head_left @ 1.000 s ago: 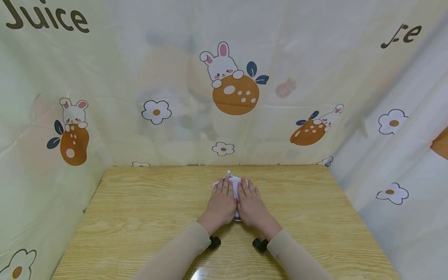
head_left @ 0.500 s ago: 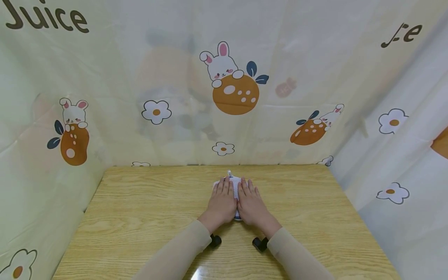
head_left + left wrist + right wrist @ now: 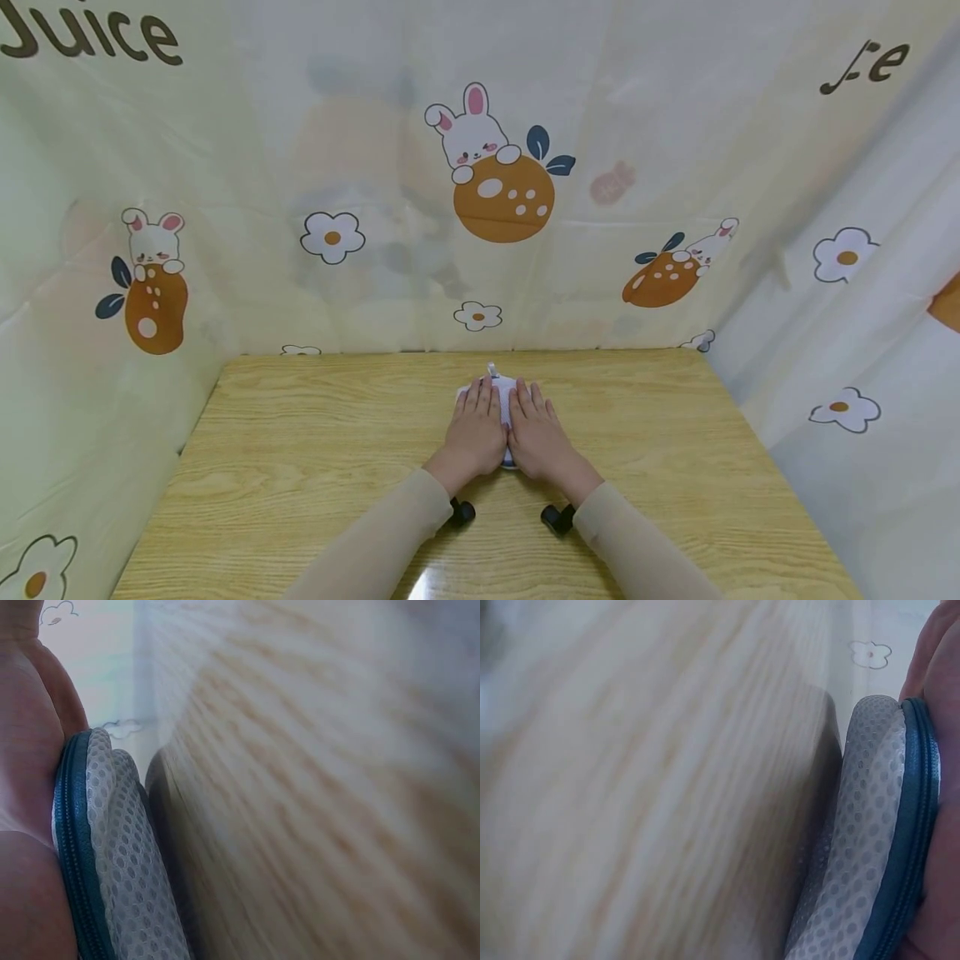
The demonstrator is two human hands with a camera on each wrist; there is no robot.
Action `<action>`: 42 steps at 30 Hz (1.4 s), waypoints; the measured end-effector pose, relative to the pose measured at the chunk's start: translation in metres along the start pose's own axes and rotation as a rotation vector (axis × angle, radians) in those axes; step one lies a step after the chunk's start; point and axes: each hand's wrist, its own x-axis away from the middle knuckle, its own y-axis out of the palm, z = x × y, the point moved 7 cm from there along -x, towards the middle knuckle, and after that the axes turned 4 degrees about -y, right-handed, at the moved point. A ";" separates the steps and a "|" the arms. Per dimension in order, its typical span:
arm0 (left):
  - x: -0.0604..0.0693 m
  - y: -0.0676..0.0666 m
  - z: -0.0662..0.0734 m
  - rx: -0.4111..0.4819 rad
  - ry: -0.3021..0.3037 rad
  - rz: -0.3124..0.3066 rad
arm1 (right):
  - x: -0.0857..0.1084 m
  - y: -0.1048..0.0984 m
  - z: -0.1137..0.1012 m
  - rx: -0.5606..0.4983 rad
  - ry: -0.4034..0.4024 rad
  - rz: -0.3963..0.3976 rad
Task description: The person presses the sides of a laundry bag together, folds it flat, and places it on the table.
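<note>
A white mesh laundry bag (image 3: 505, 398) lies on the table in front of me, mostly covered by my two hands. My left hand (image 3: 477, 429) rests flat on its left part, and my right hand (image 3: 537, 435) rests flat on its right part. The fingers of both are straight and point away from me, with the thumbs side close together. From the bag's far end a small white tab (image 3: 492, 370) sticks out. In the left wrist view a teal zipper (image 3: 76, 847) runs along the bag's edge under the palm; the right wrist view shows the mesh (image 3: 862, 817) in thick layers.
The wooden table (image 3: 315, 433) extends to both sides of the bag. Behind it hangs a printed curtain (image 3: 397, 283) with rabbits and flowers, which also runs along the left and right sides. Black wrist-camera parts (image 3: 557, 520) show below the sleeves.
Both hands stay in place on the mesh laundry bag. The head view has shifted very slightly, and the curtain print sits a little higher.
</note>
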 end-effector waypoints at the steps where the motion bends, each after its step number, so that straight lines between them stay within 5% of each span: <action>1: 0.000 0.000 0.000 -0.001 0.001 -0.001 | 0.000 0.000 0.000 0.003 -0.001 -0.001; 42: -0.009 0.003 -0.008 0.043 -0.006 -0.041 | -0.014 0.007 0.006 -0.015 0.026 -0.003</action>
